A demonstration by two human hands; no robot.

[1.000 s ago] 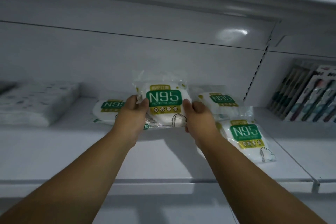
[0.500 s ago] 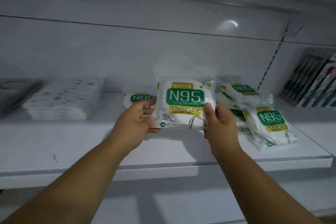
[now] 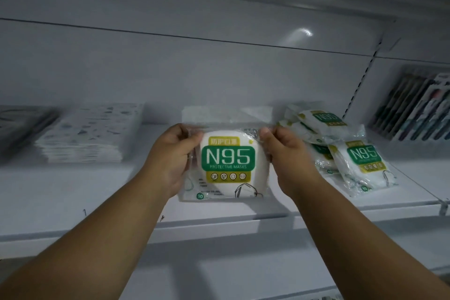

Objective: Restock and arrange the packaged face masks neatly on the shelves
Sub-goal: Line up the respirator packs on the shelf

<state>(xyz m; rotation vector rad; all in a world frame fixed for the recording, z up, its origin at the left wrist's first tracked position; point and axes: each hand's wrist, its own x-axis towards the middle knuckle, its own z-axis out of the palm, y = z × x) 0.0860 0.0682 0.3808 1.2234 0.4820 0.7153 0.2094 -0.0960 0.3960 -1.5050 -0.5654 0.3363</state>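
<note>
You are holding one N95 mask pack [image 3: 228, 163] upright at the centre of the view, its printed face turned toward you, just above the white shelf [image 3: 97, 197]. Your left hand [image 3: 170, 158] is gripping its left edge, fingers curled behind the plastic and the thumb pressing on the front near the top corner. Your right hand [image 3: 287, 156] is pinching the right edge in the same way, thumb on the front and fingers wrapped behind.

The pack is a clear, crinkled plastic bag with white folded masks showing through. A rounded green label is reading "N95" in large white letters with "PROTECTIVE MASKS" beneath. A yellow-green strip with pale characters is sitting above the label, and a yellow band with four small round icons is sitting below it. At 7 o'clock on the pack a small green circle is showing "10", and at 5 o'clock a line drawing of a mask is showing.

At 3 o'clock from the pack, a loose pile of N95 packs [image 3: 341, 148] is lying on the shelf, overlapping and tilted. At 9 o'clock, a stack of patterned white packets [image 3: 90, 134] is lying flat. At 2 o'clock, dark slim packages [image 3: 414, 114] are leaning in a row on the neighbouring shelf section.
</note>
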